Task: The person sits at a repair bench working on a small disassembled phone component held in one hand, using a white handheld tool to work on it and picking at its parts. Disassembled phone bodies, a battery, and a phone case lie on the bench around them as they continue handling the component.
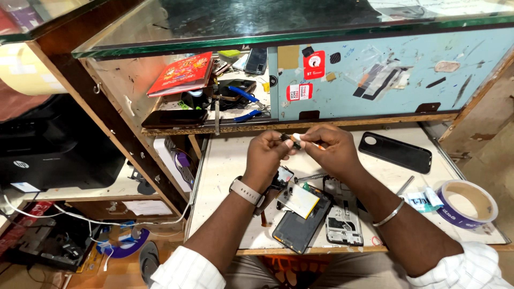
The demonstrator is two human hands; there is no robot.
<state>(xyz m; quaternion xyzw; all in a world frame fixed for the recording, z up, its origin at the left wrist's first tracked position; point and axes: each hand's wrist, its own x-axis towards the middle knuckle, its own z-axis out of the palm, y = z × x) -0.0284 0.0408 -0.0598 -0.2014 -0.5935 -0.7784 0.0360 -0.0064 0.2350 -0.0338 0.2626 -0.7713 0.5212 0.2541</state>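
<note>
Above the worktop's [230, 160] middle, the left hand [266, 155] and right hand [333, 147] met, both pinching a small white part [296, 138] between their fingertips. An opened phone [300, 217] lay below them, near the front edge.

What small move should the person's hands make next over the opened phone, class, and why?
Probably lower the small white tube, pinched between the left hand and right hand, toward the opened phone. Both hands hold it raised above the tray, apart from the phone parts directly below.
</note>
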